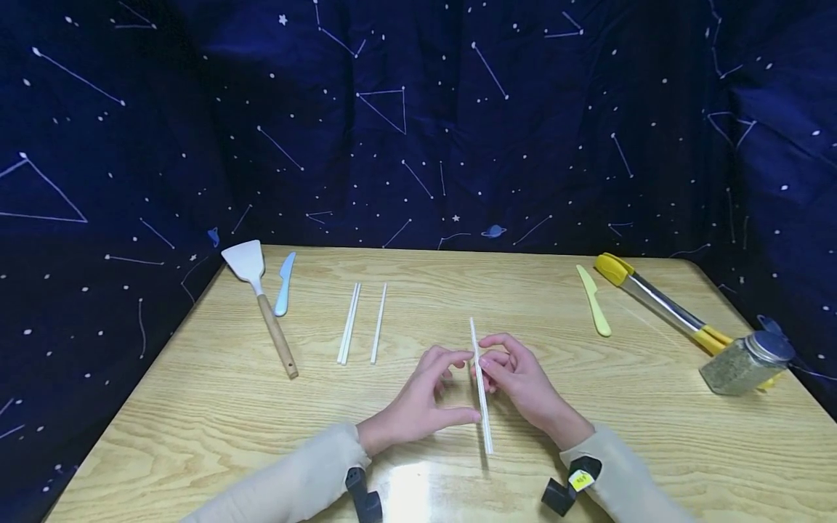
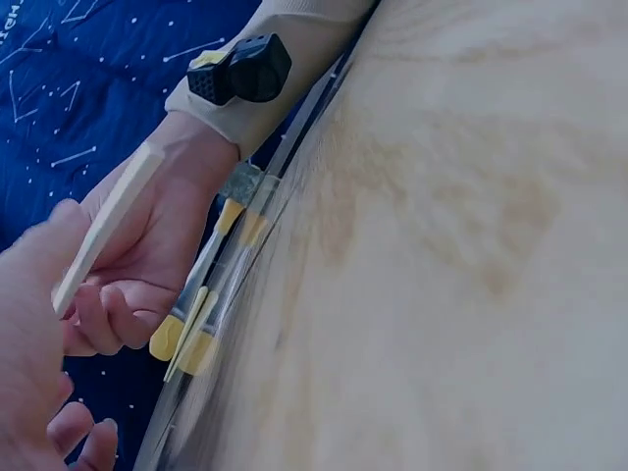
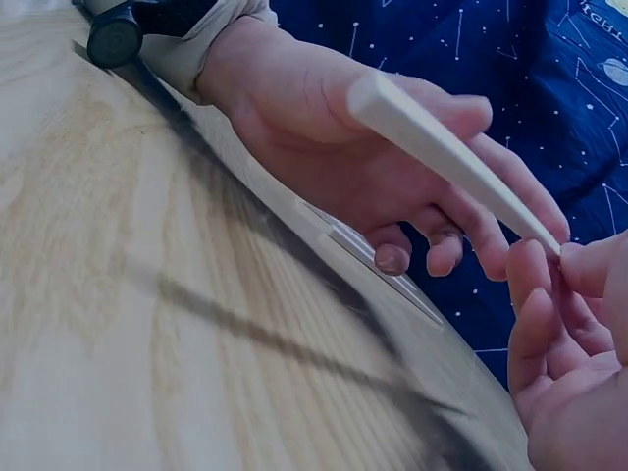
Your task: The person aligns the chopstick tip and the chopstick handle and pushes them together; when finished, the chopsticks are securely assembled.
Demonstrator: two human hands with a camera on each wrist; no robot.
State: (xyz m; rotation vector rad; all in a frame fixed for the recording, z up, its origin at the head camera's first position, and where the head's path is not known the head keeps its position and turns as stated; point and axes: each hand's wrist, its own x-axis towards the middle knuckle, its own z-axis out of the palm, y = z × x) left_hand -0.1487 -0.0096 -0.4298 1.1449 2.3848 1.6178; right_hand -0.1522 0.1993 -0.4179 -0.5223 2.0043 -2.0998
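Note:
A white chopstick (image 1: 482, 407) is held above the table between my two hands, tilted, its lower end toward me. My right hand (image 1: 526, 385) pinches it near its far part between thumb and fingers; the right wrist view shows this pinch on the chopstick (image 3: 442, 147) too. On the other side, my left hand (image 1: 425, 403) has its thumb and index finger spread apart close to the chopstick; whether they touch it I cannot tell. Two chopsticks (image 1: 349, 323) lie side by side on the table, and a single chopstick (image 1: 378, 323) lies just right of them.
At the left lie a white spatula (image 1: 275, 327) with a wooden handle and a blue knife (image 1: 285, 285). To the right are a yellow-green knife (image 1: 593, 301), yellow-tipped tongs (image 1: 667, 301) and a tilted jar (image 1: 742, 363) of dried herbs. A starry dark cloth (image 1: 418, 181) hangs behind the table.

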